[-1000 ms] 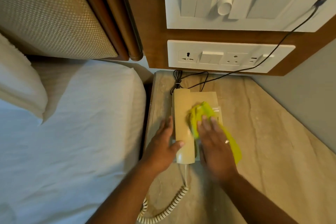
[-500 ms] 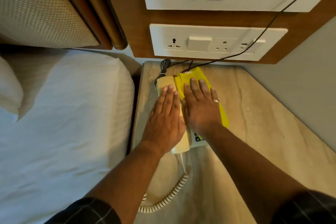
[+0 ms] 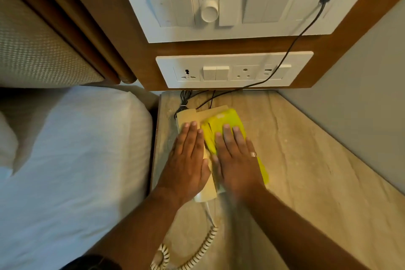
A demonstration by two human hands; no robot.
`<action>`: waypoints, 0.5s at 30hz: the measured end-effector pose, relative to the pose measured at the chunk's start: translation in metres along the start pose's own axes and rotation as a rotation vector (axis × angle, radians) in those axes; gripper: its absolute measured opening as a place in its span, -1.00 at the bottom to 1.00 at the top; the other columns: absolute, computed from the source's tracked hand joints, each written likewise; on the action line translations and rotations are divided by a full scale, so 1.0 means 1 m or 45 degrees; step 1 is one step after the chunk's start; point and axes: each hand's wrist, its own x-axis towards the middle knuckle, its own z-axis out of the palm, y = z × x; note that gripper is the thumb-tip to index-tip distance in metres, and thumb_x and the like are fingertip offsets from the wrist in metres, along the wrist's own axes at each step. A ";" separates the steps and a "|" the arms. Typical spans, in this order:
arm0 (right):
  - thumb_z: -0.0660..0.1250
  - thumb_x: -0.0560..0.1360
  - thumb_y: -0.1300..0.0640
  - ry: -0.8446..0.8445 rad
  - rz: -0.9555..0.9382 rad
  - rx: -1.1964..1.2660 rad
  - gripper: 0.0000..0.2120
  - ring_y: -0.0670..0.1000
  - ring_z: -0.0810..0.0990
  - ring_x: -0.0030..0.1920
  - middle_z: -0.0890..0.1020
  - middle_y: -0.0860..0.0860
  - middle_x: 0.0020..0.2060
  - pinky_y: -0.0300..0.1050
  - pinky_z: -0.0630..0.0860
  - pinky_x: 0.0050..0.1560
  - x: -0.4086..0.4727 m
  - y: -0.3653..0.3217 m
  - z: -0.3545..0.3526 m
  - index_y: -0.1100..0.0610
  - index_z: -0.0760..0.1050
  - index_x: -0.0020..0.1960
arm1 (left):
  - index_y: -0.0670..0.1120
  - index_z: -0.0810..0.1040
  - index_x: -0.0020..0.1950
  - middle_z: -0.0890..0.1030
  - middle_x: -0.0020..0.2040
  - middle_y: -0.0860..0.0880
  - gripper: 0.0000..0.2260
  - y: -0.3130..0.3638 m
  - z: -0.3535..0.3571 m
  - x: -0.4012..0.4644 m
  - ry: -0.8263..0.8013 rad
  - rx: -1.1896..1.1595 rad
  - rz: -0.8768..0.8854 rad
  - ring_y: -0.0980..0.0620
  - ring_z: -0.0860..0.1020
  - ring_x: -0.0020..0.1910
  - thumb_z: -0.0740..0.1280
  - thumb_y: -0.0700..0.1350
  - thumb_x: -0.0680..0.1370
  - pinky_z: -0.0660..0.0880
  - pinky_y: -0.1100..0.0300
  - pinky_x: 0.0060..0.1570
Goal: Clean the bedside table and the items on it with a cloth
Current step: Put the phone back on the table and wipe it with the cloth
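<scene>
A beige telephone [image 3: 190, 116] lies on the marble-patterned bedside table [image 3: 306, 160], near its left edge. My left hand [image 3: 186, 160] rests flat on the handset, fingers together and stretched out. My right hand [image 3: 235, 160], with a ring on one finger, presses a yellow cloth [image 3: 225, 119] flat onto the phone's body. The cloth sticks out beyond my fingertips and along the right side of my hand. Most of the phone is hidden under both hands.
A coiled cord [image 3: 197, 252] runs from the phone toward the table's near edge. Black cables [image 3: 291, 46] lead up to two white switch and socket panels [image 3: 232, 70] on the wooden wall board. A white bed [image 3: 65, 171] lies close on the left, a grey wall on the right.
My left hand moved from gripping the handset's side to lying flat on top of it. My right hand slid the cloth toward the phone's far end. The camera view tilted.
</scene>
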 end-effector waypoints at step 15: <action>-0.03 0.66 0.00 0.048 0.604 0.683 -0.54 -0.58 -0.32 0.25 0.07 -0.22 0.46 -0.61 -0.25 0.28 -0.045 -0.016 0.012 -0.07 0.05 0.55 | -0.33 0.21 0.51 0.17 0.55 -0.31 -0.39 -0.013 0.001 0.007 0.017 -0.057 0.121 -0.25 0.10 0.56 0.09 0.00 0.55 0.23 -0.21 0.45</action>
